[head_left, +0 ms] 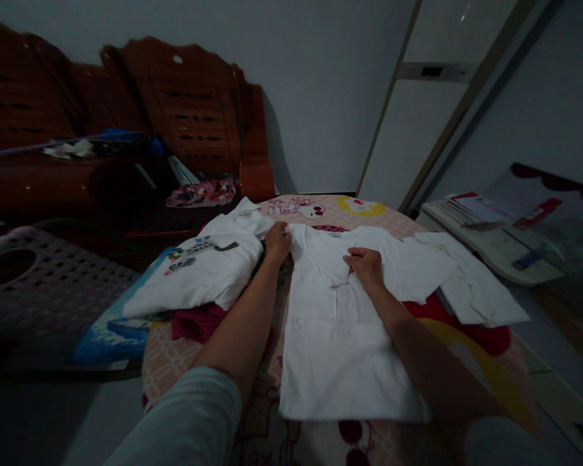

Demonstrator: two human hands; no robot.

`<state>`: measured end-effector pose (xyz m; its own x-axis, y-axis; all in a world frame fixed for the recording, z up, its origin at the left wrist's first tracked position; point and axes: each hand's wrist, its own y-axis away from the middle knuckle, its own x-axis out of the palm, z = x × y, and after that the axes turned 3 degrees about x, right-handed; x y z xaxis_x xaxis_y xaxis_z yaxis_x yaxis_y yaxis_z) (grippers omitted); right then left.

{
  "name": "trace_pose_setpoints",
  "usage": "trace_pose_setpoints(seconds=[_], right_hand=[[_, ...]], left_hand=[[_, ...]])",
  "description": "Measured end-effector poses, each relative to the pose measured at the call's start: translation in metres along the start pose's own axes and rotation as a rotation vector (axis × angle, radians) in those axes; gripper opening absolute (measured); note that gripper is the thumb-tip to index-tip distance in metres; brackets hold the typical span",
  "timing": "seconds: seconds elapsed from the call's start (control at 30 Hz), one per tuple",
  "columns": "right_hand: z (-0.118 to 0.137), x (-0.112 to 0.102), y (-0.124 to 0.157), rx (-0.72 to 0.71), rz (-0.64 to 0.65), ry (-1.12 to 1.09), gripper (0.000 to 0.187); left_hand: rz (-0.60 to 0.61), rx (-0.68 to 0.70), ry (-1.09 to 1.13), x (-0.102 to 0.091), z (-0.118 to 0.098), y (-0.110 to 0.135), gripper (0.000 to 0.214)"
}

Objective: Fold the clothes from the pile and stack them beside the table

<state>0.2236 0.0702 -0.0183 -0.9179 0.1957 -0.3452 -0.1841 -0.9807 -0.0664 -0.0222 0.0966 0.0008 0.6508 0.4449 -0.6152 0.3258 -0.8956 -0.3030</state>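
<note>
Forearms (243,323) lead to left hand (277,241) and right hand (366,266) gripping white shirt (340,349); fingertips hidden.

This was a home living room: a carved dark reddish wooden sofa (189,110) stood beyond the left grip (278,241), and a white short-sleeved cotton shirt (335,323) lay under it on a round tabletop (369,208) with a pink cartoon-printed cloth.

left hand (277,241) and right hand (366,266) both bare from the sleeves down. left sleeve (189,421) short, loose, pale grey-blue. right sleeve (495,443) same pale cloth, only its edge shows.
</note>
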Motion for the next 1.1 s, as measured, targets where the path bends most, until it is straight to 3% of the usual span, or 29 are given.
trace_pose_setpoints(seconds=[0.1, 0.23, 0.33, 0.6, 0.67, 0.83, 0.97, 1.1], right_hand=[[-0.001, -0.001, -0.002, -0.036, 0.03, -0.005, 0.042], [-0.001, -0.006, -0.004, -0.083, -0.06, 0.003, 0.041], [-0.002, -0.009, -0.004, -0.046, -0.094, 0.053, 0.041], [-0.009, -0.002, -0.003, -0.043, 0.066, 0.056, 0.054], [-0.007, -0.003, -0.002, -0.054, 0.079, 0.068, 0.054], [-0.003, -0.007, 0.001, -0.142, 0.072, 0.139, 0.053], [-0.001, -0.007, 0.003, -0.244, 0.089, 0.198, 0.052], [0.007, -0.011, 0.01, -0.396, 0.095, 0.256, 0.054]], left_hand=[[0.056, -0.039, -0.086, 0.0, 0.001, 0.0, 0.035], [0.072, -0.05, -0.108, -0.001, -0.001, 0.001, 0.037], [0.147, -0.052, -0.078, -0.002, 0.001, 0.0, 0.038], [0.211, -0.057, 0.061, 0.009, 0.01, -0.006, 0.046], [0.229, 0.002, 0.046, 0.014, 0.011, -0.007, 0.047], [0.213, 0.311, -0.168, 0.022, 0.014, -0.006, 0.055], [0.279, 0.304, -0.325, 0.026, 0.017, -0.001, 0.054], [0.284, 0.373, -0.32, 0.025, 0.014, 0.004, 0.063]])
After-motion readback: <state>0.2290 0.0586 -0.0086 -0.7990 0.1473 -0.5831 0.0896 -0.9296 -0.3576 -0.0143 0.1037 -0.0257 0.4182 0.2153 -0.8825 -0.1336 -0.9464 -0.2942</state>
